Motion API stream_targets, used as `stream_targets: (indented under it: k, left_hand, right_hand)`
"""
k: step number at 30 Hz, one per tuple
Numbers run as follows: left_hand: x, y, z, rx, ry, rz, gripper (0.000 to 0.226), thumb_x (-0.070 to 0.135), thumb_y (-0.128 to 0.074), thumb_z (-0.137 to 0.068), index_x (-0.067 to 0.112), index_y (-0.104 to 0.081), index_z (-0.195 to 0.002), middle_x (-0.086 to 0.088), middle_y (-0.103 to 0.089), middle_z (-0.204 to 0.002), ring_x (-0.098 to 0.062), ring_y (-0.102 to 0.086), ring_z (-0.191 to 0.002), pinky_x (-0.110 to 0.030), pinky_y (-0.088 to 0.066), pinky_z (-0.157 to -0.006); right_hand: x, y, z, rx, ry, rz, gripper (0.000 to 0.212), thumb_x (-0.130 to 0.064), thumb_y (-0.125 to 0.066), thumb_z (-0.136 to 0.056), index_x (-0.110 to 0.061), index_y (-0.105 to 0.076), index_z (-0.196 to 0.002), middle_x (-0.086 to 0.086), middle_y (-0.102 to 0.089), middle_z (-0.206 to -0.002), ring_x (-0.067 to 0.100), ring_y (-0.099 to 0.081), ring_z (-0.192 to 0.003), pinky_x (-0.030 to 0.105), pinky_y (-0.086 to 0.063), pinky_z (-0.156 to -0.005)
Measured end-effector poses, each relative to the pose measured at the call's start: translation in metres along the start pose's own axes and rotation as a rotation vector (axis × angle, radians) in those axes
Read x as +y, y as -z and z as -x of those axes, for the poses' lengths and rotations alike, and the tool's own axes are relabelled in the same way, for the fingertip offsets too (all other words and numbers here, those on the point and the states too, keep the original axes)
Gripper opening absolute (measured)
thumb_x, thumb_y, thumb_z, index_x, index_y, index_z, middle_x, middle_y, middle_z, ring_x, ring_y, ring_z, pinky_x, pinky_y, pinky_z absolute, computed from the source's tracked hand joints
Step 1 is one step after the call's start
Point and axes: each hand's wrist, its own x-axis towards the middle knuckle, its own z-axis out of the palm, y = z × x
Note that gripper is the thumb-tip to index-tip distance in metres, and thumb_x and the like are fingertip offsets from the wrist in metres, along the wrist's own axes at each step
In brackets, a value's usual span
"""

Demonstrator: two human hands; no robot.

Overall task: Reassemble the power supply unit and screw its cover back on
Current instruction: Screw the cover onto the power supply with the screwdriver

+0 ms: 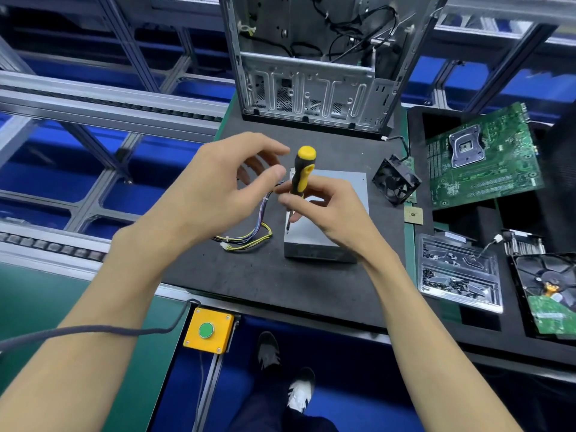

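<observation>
- Head view: right hand pinches the screwdriver, tip on the box corner, mid frame.
- Left hand is loosely open, holding nothing.
- Box looks hard, heavy; hold its sides.

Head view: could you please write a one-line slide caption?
Right hand holds a screwdriver upright on the power supply cover's corner; left hand hovers beside.

Bright, even overhead light falls on my bench; shadows are soft, the wide lens bends the edges, and the corners blur slightly.
</observation>
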Motion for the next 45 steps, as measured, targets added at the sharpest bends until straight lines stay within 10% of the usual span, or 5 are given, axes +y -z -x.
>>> stream_targets:
  k: [9,13,19,45]
  left_hand:
    - [-0.039,-0.044,0.02,-0.061,0.379,0.137,0.013,0.008,-0.069,-0.092,0.016,-0.076,-0.098,0.001,-0.076,-0.086,-0.013,-0.072,-0.081,-0.034,-0.058,-0.082]
    - [-0.038,-0.075,0.025,-0.178,0.302,0.091,0.031,0.023,-0.082,-0.082,0.023,-0.07,-0.111,0.004,-0.069,-0.101,-0.006,-0.061,-0.091,-0.015,-0.043,-0.08]
    - [-0.03,-0.117,0.018,-0.273,0.091,-0.145,0.082,0.053,-0.083,-0.073,0.027,-0.048,-0.142,0.003,-0.045,-0.145,-0.018,-0.031,-0.14,-0.032,-0.02,-0.11]
    - [-0.032,-0.156,0.006,-0.243,-0.101,-0.112,0.053,0.038,-0.076,-0.088,0.024,-0.058,-0.136,0.0,-0.043,-0.154,-0.02,-0.03,-0.149,-0.035,-0.006,-0.124]
  right_hand:
    - [-0.001,0.017,0.006,0.126,-0.009,0.006,0.011,-0.007,-0.068,-0.097,-0.011,-0.077,-0.102,-0.004,-0.069,-0.079,0.017,-0.063,-0.077,0.027,-0.059,-0.072]
    - [0.0,0.033,0.017,0.226,0.02,0.003,0.012,-0.012,-0.066,-0.097,-0.018,-0.076,-0.1,0.006,-0.071,-0.082,0.017,-0.066,-0.08,0.026,-0.057,-0.069]
    - [-0.001,0.061,0.038,0.393,0.033,-0.013,0.013,-0.015,-0.062,-0.098,-0.014,-0.074,-0.101,-0.007,-0.069,-0.076,0.014,-0.066,-0.075,0.027,-0.055,-0.066]
    - [0.018,0.073,0.068,0.408,-0.039,0.071,0.011,-0.013,-0.063,-0.099,-0.018,-0.074,-0.101,-0.013,-0.07,-0.078,0.005,-0.063,-0.07,0.02,-0.052,-0.065]
